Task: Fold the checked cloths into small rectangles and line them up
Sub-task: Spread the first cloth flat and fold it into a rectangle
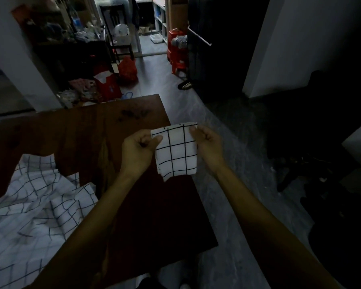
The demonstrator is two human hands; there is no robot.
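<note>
Small folded white cloth with black grid lines (pixel 175 150) held up over the brown wooden table's (pixel 75 130) right edge; left hand (pixel 139 146) pinches its left top corner, right hand (pixel 205 140) its right; long axis runs near-far; unfolded checked pile (pixel 33 207) lies near-left.

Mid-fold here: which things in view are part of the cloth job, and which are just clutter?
Job: folded checked cloth pinched by left hand and right hand; unfolded checked cloths; wooden table.

Clutter: red bags, red stools, dark chair.
</note>
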